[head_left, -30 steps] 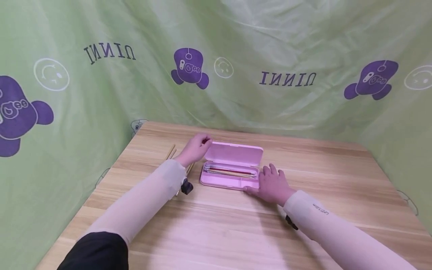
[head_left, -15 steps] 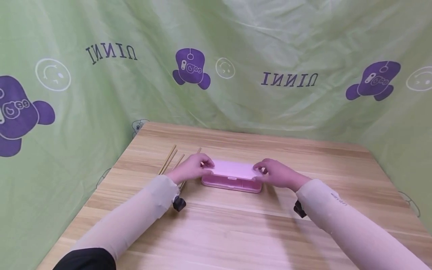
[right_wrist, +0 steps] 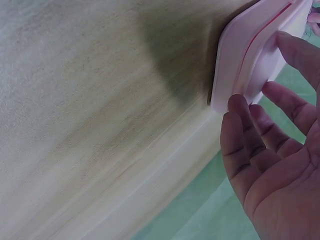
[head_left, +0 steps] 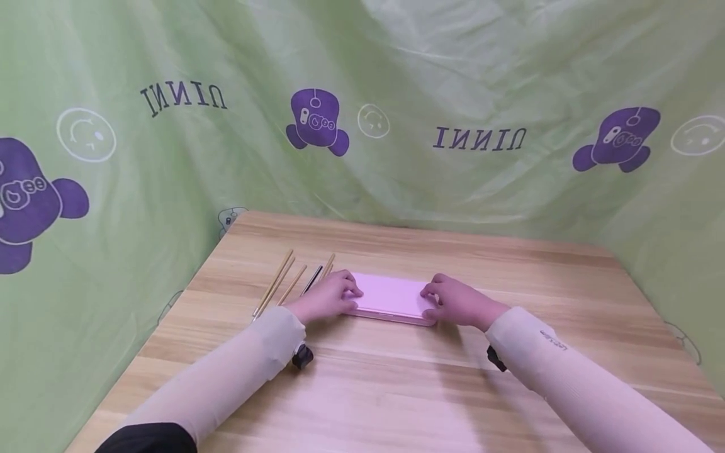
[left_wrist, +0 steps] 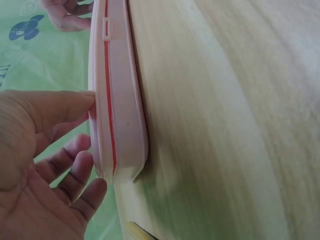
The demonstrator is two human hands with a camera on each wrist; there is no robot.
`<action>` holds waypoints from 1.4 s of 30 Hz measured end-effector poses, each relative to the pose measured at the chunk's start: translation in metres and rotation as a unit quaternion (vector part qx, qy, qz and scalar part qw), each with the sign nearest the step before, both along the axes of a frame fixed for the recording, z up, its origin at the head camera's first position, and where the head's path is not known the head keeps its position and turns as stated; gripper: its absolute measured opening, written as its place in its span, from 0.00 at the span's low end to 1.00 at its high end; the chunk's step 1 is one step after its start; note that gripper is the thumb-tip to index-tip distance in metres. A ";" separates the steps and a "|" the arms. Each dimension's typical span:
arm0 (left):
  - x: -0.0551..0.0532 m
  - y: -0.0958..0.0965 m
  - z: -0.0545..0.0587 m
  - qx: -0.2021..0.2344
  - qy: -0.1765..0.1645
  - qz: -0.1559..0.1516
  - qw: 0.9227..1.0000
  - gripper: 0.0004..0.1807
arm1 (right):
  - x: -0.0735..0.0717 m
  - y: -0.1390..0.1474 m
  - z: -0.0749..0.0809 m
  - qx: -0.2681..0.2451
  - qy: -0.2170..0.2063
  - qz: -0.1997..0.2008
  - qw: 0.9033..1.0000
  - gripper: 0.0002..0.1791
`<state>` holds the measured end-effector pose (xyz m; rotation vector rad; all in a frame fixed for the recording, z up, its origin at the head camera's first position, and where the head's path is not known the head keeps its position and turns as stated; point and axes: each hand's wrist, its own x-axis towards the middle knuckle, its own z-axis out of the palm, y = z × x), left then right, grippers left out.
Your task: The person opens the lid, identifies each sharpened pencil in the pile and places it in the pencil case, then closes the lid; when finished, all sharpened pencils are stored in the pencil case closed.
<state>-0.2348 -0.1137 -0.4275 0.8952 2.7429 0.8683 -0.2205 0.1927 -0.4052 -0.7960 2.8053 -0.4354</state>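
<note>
A pink pencil case (head_left: 392, 294) lies on the wooden table with its lid down. In the left wrist view a thin red line runs along the seam of the pencil case (left_wrist: 122, 95), past a small front clasp (left_wrist: 106, 29). At its left end, my left hand (head_left: 328, 296) presses the lid with the thumb, the other fingers loosely bent by the corner. My right hand (head_left: 461, 302) touches the right end; in the right wrist view its thumb (right_wrist: 300, 52) rests on the lid and fingertips meet the edge. The inside of the case is hidden.
Several thin wooden sticks (head_left: 275, 281), pencil-like, lie left of the case, partly behind my left hand, with a dark one (head_left: 313, 279) among them. The wooden table (head_left: 510, 264) ends at a green printed curtain (head_left: 396, 189) behind and at both sides.
The lid stood up a second ago, with pencils showing inside the case; it has swung down over them. My left hand came down with it, and my right hand moved from the side onto the lid.
</note>
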 end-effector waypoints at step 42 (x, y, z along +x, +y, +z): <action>0.008 -0.009 0.008 -0.055 0.160 -0.135 0.976 0.28 | 0.016 0.005 -0.016 0.060 0.247 0.122 0.959 0.37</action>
